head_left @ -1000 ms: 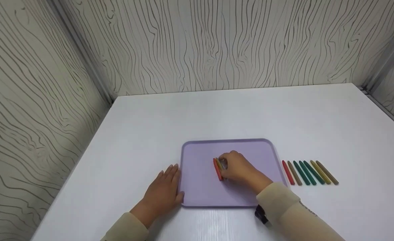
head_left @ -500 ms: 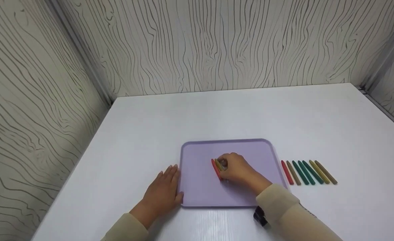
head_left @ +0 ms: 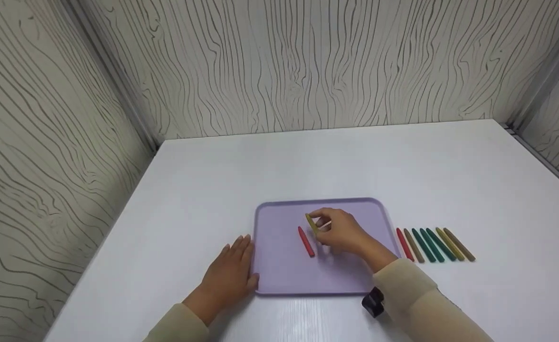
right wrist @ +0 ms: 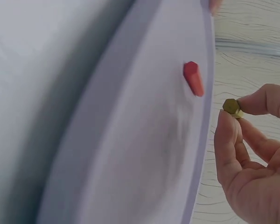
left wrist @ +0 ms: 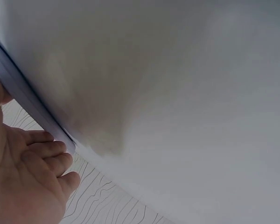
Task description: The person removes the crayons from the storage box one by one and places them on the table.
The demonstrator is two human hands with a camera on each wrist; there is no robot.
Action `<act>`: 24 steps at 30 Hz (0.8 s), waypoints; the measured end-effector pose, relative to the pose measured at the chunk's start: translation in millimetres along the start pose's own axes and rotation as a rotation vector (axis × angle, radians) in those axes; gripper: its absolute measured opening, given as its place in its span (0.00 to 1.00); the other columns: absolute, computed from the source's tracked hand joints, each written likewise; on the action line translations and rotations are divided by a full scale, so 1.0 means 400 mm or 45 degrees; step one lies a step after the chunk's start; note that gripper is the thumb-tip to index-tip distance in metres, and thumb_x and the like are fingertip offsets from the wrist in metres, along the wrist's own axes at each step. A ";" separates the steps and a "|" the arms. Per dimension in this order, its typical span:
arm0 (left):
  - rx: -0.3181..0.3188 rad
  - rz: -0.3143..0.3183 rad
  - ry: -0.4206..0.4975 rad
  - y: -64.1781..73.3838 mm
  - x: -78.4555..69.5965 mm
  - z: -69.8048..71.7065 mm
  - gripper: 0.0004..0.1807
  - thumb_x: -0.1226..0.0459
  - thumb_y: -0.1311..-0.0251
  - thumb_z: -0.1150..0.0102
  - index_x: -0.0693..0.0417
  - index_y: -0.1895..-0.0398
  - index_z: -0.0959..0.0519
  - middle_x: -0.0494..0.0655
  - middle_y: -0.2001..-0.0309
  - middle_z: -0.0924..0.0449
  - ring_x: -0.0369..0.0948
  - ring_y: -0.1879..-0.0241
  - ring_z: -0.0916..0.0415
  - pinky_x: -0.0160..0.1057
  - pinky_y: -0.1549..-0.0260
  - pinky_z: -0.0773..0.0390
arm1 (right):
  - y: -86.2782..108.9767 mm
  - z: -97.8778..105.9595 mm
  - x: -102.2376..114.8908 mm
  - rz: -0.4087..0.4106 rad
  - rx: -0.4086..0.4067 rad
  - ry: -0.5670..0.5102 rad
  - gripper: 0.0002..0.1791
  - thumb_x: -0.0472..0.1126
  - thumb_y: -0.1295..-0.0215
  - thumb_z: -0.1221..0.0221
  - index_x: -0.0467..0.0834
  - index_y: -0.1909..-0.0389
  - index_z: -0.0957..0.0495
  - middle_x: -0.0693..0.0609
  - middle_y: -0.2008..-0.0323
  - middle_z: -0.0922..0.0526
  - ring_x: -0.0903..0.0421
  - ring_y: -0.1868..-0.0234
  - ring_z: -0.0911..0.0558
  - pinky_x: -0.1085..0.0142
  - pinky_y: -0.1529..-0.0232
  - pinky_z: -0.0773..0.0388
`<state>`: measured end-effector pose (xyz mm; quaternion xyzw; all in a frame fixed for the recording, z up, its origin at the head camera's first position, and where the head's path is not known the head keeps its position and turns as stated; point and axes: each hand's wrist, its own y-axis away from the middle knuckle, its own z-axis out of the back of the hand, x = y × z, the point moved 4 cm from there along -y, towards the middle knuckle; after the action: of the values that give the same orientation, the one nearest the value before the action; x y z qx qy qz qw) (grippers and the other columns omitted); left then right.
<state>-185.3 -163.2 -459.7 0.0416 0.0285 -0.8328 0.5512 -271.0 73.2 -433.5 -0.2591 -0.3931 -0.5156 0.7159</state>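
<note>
My right hand (head_left: 343, 230) pinches an olive-yellow crayon (head_left: 311, 223) between thumb and fingertips, held over the lilac tray (head_left: 279, 275). In the right wrist view the end of this crayon (right wrist: 231, 106) faces the camera, raised off the tray. A red crayon (head_left: 306, 241) lies on the tray, just left of the held one. At the tray's left edge my left hand (head_left: 227, 275) rests with its fingers extended, the thumb at the rim. The left wrist view shows that hand's palm (left wrist: 28, 182) beside the tray's edge (left wrist: 28, 100).
Right of the tray, several crayons lie side by side on the white table (head_left: 336, 166): a red crayon (head_left: 405, 244), a brown one (head_left: 413, 245), green ones (head_left: 432, 244), then a yellow one (head_left: 450, 244) and another brown one (head_left: 459, 244). Wood-grain panels (head_left: 284, 61) enclose the table.
My right hand has lifted the olive-yellow crayon up from beside the red one, which stays on the tray. The left hand has kept its place.
</note>
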 end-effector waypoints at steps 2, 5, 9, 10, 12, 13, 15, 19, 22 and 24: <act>-0.009 -0.002 0.000 -0.001 0.000 -0.001 0.35 0.54 0.37 0.52 0.71 0.33 0.39 0.61 0.31 0.41 0.55 0.31 0.46 0.54 0.35 0.44 | 0.002 0.012 0.000 -0.002 -0.006 -0.051 0.25 0.27 0.51 0.42 0.37 0.47 0.22 0.48 0.63 0.20 0.51 0.59 0.18 0.63 0.66 0.19; -0.018 -0.006 -0.004 -0.001 0.001 -0.002 0.35 0.54 0.37 0.52 0.71 0.33 0.40 0.62 0.32 0.41 0.55 0.31 0.46 0.54 0.35 0.44 | 0.006 0.031 -0.003 -0.025 -0.019 -0.113 0.25 0.28 0.49 0.42 0.37 0.46 0.23 0.47 0.61 0.21 0.51 0.58 0.19 0.63 0.65 0.18; -0.025 -0.014 -0.015 -0.002 0.001 -0.003 0.36 0.54 0.37 0.52 0.71 0.33 0.40 0.62 0.32 0.41 0.55 0.31 0.46 0.54 0.35 0.44 | 0.014 0.062 -0.015 -0.051 -0.042 -0.143 0.26 0.28 0.47 0.43 0.37 0.43 0.25 0.45 0.58 0.21 0.50 0.55 0.20 0.63 0.64 0.19; -0.027 -0.015 -0.015 -0.001 0.002 -0.003 0.36 0.54 0.37 0.52 0.72 0.33 0.40 0.62 0.32 0.41 0.55 0.31 0.46 0.54 0.35 0.44 | 0.017 0.071 -0.018 -0.051 -0.049 -0.138 0.27 0.28 0.47 0.43 0.37 0.43 0.25 0.45 0.57 0.21 0.50 0.55 0.20 0.63 0.64 0.19; -0.033 -0.020 -0.018 -0.001 0.002 -0.002 0.36 0.54 0.37 0.52 0.72 0.33 0.40 0.62 0.32 0.41 0.55 0.32 0.46 0.54 0.35 0.43 | 0.022 0.089 -0.027 -0.053 -0.058 -0.125 0.27 0.29 0.48 0.44 0.36 0.42 0.26 0.44 0.56 0.22 0.49 0.54 0.20 0.63 0.64 0.19; -0.036 -0.024 -0.018 -0.002 0.002 -0.002 0.36 0.54 0.37 0.52 0.72 0.34 0.40 0.62 0.32 0.41 0.55 0.32 0.46 0.54 0.35 0.43 | 0.024 0.098 -0.032 -0.057 -0.063 -0.122 0.28 0.29 0.48 0.44 0.37 0.42 0.26 0.43 0.56 0.22 0.48 0.54 0.21 0.63 0.64 0.19; -0.044 -0.027 -0.019 -0.002 0.002 -0.002 0.35 0.54 0.37 0.52 0.72 0.34 0.39 0.62 0.32 0.41 0.55 0.32 0.45 0.54 0.35 0.43 | 0.027 0.115 -0.044 -0.060 -0.071 -0.107 0.28 0.29 0.47 0.43 0.37 0.41 0.26 0.43 0.55 0.22 0.47 0.53 0.21 0.63 0.63 0.19; -0.048 -0.029 -0.018 -0.001 0.000 0.001 0.35 0.54 0.37 0.51 0.73 0.34 0.39 0.63 0.32 0.40 0.55 0.32 0.45 0.54 0.36 0.42 | 0.040 0.151 -0.069 -0.068 -0.087 -0.074 0.28 0.30 0.46 0.43 0.37 0.40 0.27 0.41 0.54 0.22 0.45 0.51 0.21 0.63 0.63 0.19; -0.029 -0.020 -0.007 0.000 0.000 0.002 0.35 0.54 0.37 0.52 0.72 0.34 0.39 0.62 0.32 0.41 0.55 0.32 0.46 0.54 0.35 0.43 | 0.054 0.178 -0.087 -0.077 -0.095 -0.043 0.29 0.30 0.45 0.43 0.36 0.39 0.29 0.40 0.53 0.23 0.44 0.51 0.22 0.62 0.64 0.19; -0.014 -0.011 0.003 0.000 0.001 0.002 0.36 0.54 0.37 0.52 0.71 0.33 0.40 0.62 0.31 0.42 0.55 0.31 0.47 0.54 0.35 0.44 | 0.062 0.196 -0.101 -0.088 -0.095 -0.038 0.29 0.30 0.45 0.44 0.35 0.38 0.30 0.38 0.51 0.24 0.43 0.50 0.22 0.62 0.64 0.19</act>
<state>-185.4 -163.6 -459.0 0.0393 0.0339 -0.8350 0.5478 -277.2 164.0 -422.6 -0.2797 -0.3928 -0.5504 0.6816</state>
